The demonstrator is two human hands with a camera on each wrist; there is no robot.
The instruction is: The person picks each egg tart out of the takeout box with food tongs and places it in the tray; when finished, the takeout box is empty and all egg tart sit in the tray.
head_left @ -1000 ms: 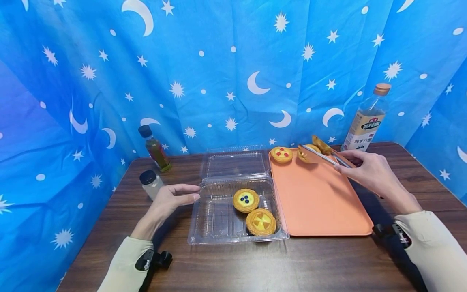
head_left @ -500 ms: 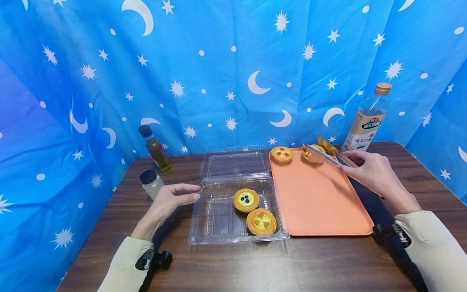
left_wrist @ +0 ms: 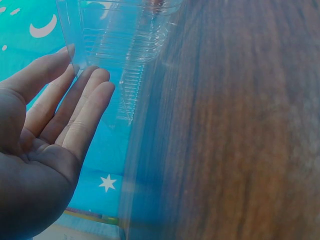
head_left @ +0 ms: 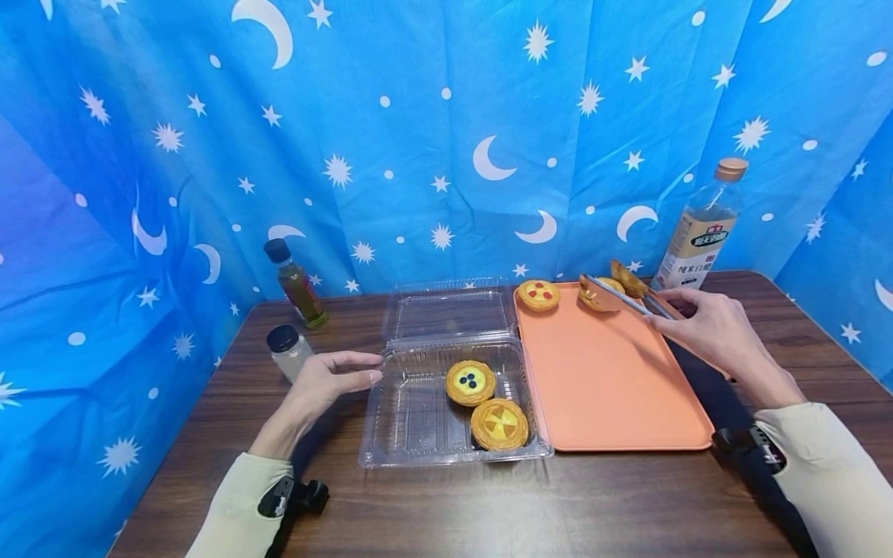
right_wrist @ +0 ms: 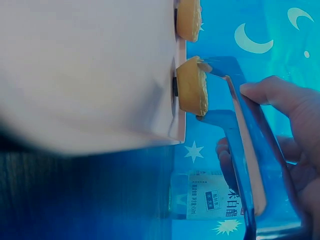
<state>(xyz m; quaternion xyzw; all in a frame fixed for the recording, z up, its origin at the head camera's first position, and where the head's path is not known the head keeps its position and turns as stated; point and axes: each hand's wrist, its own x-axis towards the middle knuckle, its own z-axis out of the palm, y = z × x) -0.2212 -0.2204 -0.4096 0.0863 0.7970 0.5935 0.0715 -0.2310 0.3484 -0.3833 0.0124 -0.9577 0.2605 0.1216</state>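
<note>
My right hand (head_left: 705, 322) grips a pair of tongs (right_wrist: 242, 145) over the far right of the orange tray (head_left: 614, 387). Their tips stand on either side of a tart (right_wrist: 191, 87), whose top they partly hide in the head view. A tart with red pieces (head_left: 539, 296) sits at the tray's far left corner. My left hand (head_left: 328, 391) pinches the left rim of a clear plastic container (head_left: 412, 411) between thumb and forefinger, the other fingers extended below. Inside lie a tart with blueberries (head_left: 470, 383) and a tart with yellow wedges (head_left: 499, 424).
The container's lid (head_left: 449, 314) lies folded back towards the blue curtain (head_left: 418, 155). A white vinegar bottle (head_left: 701, 232) stands behind my right hand. An oil bottle (head_left: 296, 287) and a black-capped jar (head_left: 288, 350) stand at the left on the wooden table (head_left: 446, 511).
The tongs' tips and the tart between them have shifted a little to the right, and the far tip has swung away. My left hand and the container have stayed put.
</note>
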